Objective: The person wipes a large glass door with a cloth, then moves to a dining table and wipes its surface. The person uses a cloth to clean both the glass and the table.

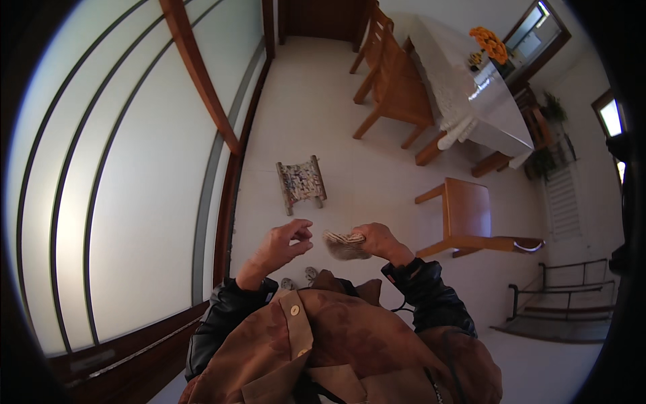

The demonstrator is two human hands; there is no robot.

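Note:
My right hand (pixel 382 241) grips one end of a flat, ribbed, beige-and-brown knitted piece (pixel 344 245), which hangs out to the left of the fingers. My left hand (pixel 283 243) is held up beside it, fingers curled and apart from the thumb, with nothing between them. A gap lies between the left fingertips and the knit. Both hands are in front of my brown jacket (pixel 348 323), above the pale floor. Past the left hand, a low stool with a woven, multicoloured seat (pixel 302 181) stands on the floor.
Frosted glass sliding doors (pixel 146 192) run along the left. At upper right, wooden chairs (pixel 401 91) stand by a table with a white cloth (pixel 484 111) and orange flowers (pixel 488 44). Another wooden chair (pixel 467 209) is at right, with a dark metal rack (pixel 565 303) below it.

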